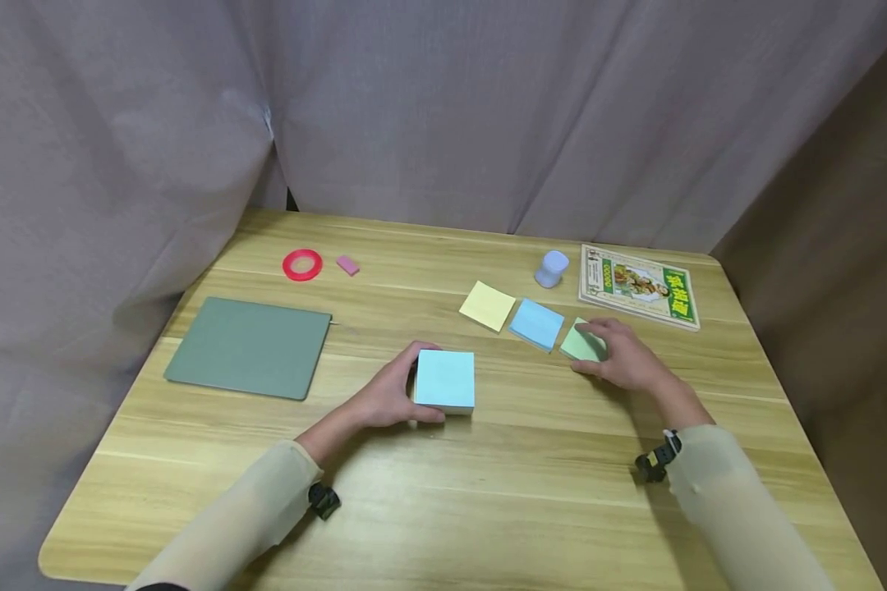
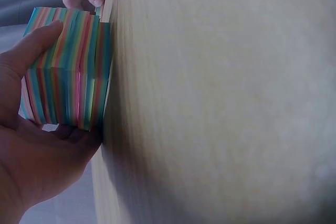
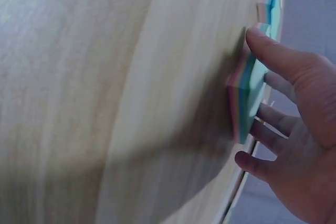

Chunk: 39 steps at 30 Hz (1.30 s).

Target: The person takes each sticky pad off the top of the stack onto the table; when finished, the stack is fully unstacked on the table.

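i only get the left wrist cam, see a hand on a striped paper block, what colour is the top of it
Observer: The top sheet of the paper block is light blue; the left hand holds the block's left side.
Operator: there's another hand far off, what's it doing
Observer: The right hand rests on a green pad, thumb and fingers at its edges.
Operator: anything beside that pad
Observer: A blue pad and a yellow pad lie in a row to its left.
Operator: what else is on the table
Observer: A grey mat, a red tape ring, a pink eraser and a booklet.
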Tool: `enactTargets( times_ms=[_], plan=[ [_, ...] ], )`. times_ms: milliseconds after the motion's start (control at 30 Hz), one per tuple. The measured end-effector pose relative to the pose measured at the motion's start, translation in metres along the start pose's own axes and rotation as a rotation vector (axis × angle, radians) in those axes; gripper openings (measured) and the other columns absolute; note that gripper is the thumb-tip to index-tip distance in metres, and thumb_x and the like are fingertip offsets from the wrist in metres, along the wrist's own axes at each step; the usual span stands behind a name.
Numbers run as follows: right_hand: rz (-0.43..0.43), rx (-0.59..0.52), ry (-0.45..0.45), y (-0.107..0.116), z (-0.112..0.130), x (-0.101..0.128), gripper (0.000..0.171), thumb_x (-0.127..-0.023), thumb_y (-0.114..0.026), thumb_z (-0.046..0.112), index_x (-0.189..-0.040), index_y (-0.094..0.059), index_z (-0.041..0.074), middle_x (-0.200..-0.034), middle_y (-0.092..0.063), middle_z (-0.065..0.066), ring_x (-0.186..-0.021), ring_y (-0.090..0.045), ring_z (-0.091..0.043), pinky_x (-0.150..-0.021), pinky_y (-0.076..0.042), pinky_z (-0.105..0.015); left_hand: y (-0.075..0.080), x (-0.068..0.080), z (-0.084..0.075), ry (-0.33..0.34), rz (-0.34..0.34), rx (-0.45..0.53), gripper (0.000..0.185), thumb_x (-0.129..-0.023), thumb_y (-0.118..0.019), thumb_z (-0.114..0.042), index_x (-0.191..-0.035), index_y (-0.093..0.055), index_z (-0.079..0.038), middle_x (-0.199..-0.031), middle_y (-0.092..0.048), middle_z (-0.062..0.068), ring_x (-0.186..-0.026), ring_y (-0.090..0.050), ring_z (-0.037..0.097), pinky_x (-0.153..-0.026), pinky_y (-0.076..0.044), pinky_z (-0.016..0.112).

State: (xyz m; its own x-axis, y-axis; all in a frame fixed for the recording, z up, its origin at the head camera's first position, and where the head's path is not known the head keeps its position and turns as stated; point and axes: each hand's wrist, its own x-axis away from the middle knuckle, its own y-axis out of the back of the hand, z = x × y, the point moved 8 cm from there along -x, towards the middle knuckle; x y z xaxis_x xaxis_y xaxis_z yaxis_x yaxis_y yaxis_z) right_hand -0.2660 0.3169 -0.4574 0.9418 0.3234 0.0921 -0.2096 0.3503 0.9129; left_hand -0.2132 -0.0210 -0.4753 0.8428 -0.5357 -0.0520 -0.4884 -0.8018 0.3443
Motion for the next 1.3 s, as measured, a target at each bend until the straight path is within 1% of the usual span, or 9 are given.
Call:
enactTargets(
  times_ms=[100, 200, 400, 500, 600, 767, 900, 1033, 1300],
  plan=[
    [-0.010, 0.023, -0.007, 0.006, 0.007, 0.001, 0.075, -0.086, -0.075, 0.041, -0.142, -0.046, 0.000, -0.147, -0.032, -0.031, -0.132, -0.030, -0.052, -0.102, -0.027, -0.069, 0.000, 0.000, 0.000, 0.002, 0.002, 0.001, 0.088, -0.064, -0.093, -0.010, -0.136, -0.042, -0.016, -0.122, -0.056, 0.000, -0.110, -0.051, 0.018, -0.101, -0.037, 0.039],
    [-0.041, 0.035, 0.038, 0.015, 0.027, -0.001, 0.072, -0.088, -0.073, 0.040, -0.142, -0.047, 0.002, -0.149, -0.033, -0.028, -0.134, -0.029, -0.051, -0.102, -0.027, -0.069, 0.000, 0.000, 0.000, 0.004, 0.004, -0.004, 0.088, -0.064, -0.093, -0.011, -0.136, -0.042, -0.016, -0.123, -0.056, 0.000, -0.111, -0.051, 0.018, -0.101, -0.037, 0.039],
    [-0.056, -0.014, 0.193, 0.022, 0.102, -0.006, 0.065, -0.088, -0.074, 0.036, -0.142, -0.050, 0.006, -0.148, -0.038, -0.021, -0.135, -0.032, -0.043, -0.105, -0.029, -0.062, 0.000, 0.001, 0.000, 0.011, 0.000, -0.010, 0.088, -0.064, -0.093, -0.011, -0.136, -0.042, -0.016, -0.122, -0.056, 0.000, -0.110, -0.051, 0.018, -0.100, -0.037, 0.039],
    [-0.021, -0.034, 0.254, 0.014, 0.144, -0.004, 0.065, -0.088, -0.073, 0.038, -0.144, -0.050, 0.013, -0.150, -0.037, -0.015, -0.138, -0.032, -0.037, -0.105, -0.032, -0.059, 0.001, 0.001, -0.001, -0.002, -0.005, -0.012, 0.089, -0.063, -0.093, -0.010, -0.136, -0.042, -0.015, -0.121, -0.056, 0.002, -0.109, -0.051, 0.019, -0.099, -0.038, 0.040],
    [0.031, -0.040, 0.328, -0.002, 0.181, -0.001, 0.068, -0.089, -0.070, 0.047, -0.146, -0.047, 0.020, -0.152, -0.035, -0.010, -0.140, -0.031, -0.032, -0.106, -0.033, -0.056, 0.001, 0.001, -0.002, -0.015, -0.004, -0.017, 0.089, -0.063, -0.093, -0.010, -0.136, -0.042, -0.014, -0.119, -0.057, 0.002, -0.107, -0.052, 0.019, -0.097, -0.039, 0.040],
    [0.077, -0.034, 0.443, -0.028, 0.224, 0.003, 0.076, -0.085, -0.068, 0.058, -0.149, -0.043, 0.024, -0.154, -0.034, -0.006, -0.138, -0.033, -0.026, -0.105, -0.037, -0.050, 0.000, -0.001, -0.004, -0.031, 0.012, -0.024, 0.087, -0.067, -0.092, -0.013, -0.137, -0.040, -0.015, -0.120, -0.055, 0.002, -0.107, -0.053, 0.019, -0.094, -0.042, 0.040],
    [0.069, -0.001, 0.505, -0.040, 0.239, 0.002, 0.077, -0.084, -0.072, 0.053, -0.148, -0.045, 0.020, -0.151, -0.038, -0.008, -0.136, -0.036, -0.025, -0.103, -0.039, -0.046, 0.000, -0.001, -0.003, -0.025, 0.018, -0.024, 0.085, -0.069, -0.091, -0.015, -0.138, -0.040, -0.017, -0.125, -0.053, 0.001, -0.109, -0.052, 0.018, -0.094, -0.042, 0.039],
    [0.053, 0.023, 0.536, -0.047, 0.244, 0.000, 0.073, -0.083, -0.077, 0.044, -0.144, -0.049, 0.017, -0.146, -0.043, -0.008, -0.133, -0.039, -0.024, -0.102, -0.040, -0.043, 0.000, 0.000, -0.002, -0.019, 0.017, -0.021, 0.085, -0.069, -0.091, -0.017, -0.137, -0.041, -0.017, -0.128, -0.053, 0.001, -0.108, -0.052, 0.018, -0.093, -0.043, 0.038],
    [0.029, 0.050, 0.480, -0.048, 0.236, 0.001, 0.071, -0.080, -0.079, 0.043, -0.142, -0.053, 0.018, -0.145, -0.046, -0.005, -0.128, -0.045, -0.022, -0.095, -0.045, -0.042, 0.000, 0.001, -0.005, -0.045, 0.012, 0.004, 0.084, -0.067, -0.092, -0.017, -0.136, -0.044, -0.015, -0.126, -0.055, 0.003, -0.109, -0.052, 0.020, -0.096, -0.041, 0.044]
  ],
)
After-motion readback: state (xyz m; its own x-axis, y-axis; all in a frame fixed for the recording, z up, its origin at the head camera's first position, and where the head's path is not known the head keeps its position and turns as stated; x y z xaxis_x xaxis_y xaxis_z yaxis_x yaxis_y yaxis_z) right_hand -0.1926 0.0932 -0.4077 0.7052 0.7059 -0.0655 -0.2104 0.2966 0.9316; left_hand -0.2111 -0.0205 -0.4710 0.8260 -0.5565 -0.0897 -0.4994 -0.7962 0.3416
